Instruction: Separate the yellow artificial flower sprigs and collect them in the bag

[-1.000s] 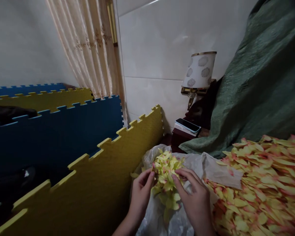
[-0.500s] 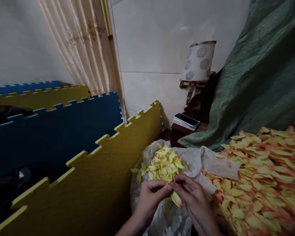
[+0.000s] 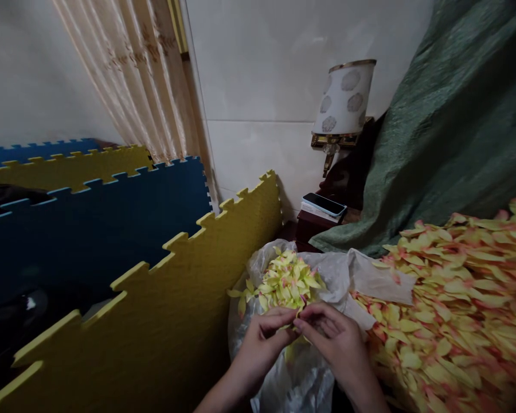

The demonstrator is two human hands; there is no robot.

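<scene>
My left hand and my right hand meet fingertip to fingertip at the lower middle of the view. Between them they pinch a small yellow artificial flower with a pink centre; most of it is hidden by the fingers. Just beyond the hands, a heap of yellow-green artificial flowers with pink tips lies on a clear plastic bag. To the right of my right hand spreads a large pile of loose yellow and pink flower pieces.
Upright yellow foam mat and blue foam mat stand on the left. A phone rests on a dark nightstand below a wall lamp. Green woven sheeting hangs behind the pile.
The held flower has turned: its petal that hung below the fingers no longer shows there. My hands stay together. The whole view has shifted slightly.
</scene>
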